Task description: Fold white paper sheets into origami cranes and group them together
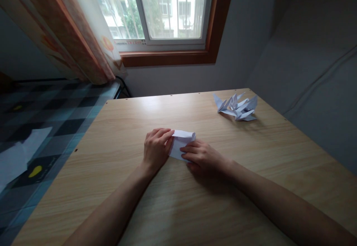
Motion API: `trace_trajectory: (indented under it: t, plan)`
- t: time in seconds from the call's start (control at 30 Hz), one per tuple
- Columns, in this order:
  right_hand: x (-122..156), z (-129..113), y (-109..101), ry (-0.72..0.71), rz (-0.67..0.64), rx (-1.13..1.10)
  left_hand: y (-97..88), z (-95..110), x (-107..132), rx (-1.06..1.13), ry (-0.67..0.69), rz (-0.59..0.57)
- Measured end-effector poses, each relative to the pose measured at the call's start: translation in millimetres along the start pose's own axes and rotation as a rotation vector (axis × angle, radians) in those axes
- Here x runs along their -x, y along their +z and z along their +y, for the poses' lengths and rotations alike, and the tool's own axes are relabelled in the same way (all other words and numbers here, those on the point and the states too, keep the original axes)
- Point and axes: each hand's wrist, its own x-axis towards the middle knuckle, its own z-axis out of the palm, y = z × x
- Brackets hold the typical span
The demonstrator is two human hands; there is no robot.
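A small piece of folded white paper (pixel 180 141) lies on the wooden table between my two hands. Its far edge is turned over in a curled flap that stands a little off the sheet. My left hand (pixel 156 145) pinches the paper at its left side, fingertips at the flap's left end and thumb against the near layer. From the right, my right hand (pixel 203 156) grips the lower right part, its fingers over the sheet. That hand covers the paper's lower right corner. Several folded white paper cranes (pixel 237 107) sit clustered beyond it, at the far right.
The pale wooden table (pixel 134 123) has its far edge near the wall below a barred window (pixel 173 12). Left of it, lower down, is a checked bed cover (pixel 55 119) with loose white sheets (pixel 16 160). A curtain (pixel 80 30) hangs at the left.
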Motion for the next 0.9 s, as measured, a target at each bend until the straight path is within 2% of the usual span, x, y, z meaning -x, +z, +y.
trace_trajectory:
  t: [0.13, 0.4, 0.5, 0.6, 0.73, 0.9]
  plan:
    - [0, -2, 3, -0.006, 0.002, 0.015, 0.4, -4, 1, 0.004, 0.018, 0.009]
    - [0, -6, 5, 0.024, 0.007, 0.076, 2.4, -11, 0, 0.143, -0.013, -0.083]
    - [-1, -5, 3, -0.019, 0.042, 0.083, 1.2, -11, 0, 0.210, 0.000, -0.100]
    - [2, 0, -3, -0.063, 0.153, 0.096, -0.5, -10, 0, 0.273, -0.011, -0.116]
    - [12, 13, -14, -0.009, 0.265, 0.207, -3.3, -8, -2, 0.332, -0.078, -0.123]
    - [14, 26, -22, -0.005, 0.235, 0.353, -6.0, -6, -4, 0.405, -0.078, -0.147]
